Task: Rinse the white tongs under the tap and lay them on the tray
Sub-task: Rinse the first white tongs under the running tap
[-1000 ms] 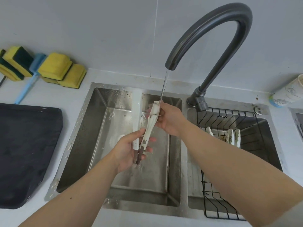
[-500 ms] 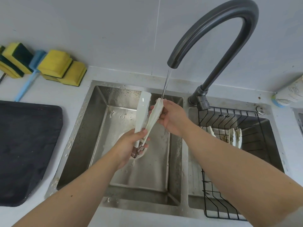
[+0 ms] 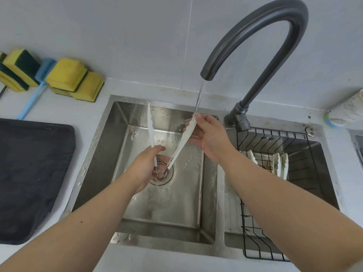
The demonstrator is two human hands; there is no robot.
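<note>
While the hinge end of the white tongs (image 3: 181, 143) is sitting partly hidden behind the left hand (image 3: 146, 168), the two thin scalloped arms are spreading into a V over the steel sink (image 3: 94, 154). Left fingers (image 3: 160, 149) are pinching one arm low down; right hand (image 3: 209, 137) is gripping the other arm's tip, fingers closed on it, right beneath the thin stream from the dark curved tap (image 3: 255, 36). The dark tray (image 3: 29, 173), cut off by the frame, is lying on the table left of the left fingers.
</note>
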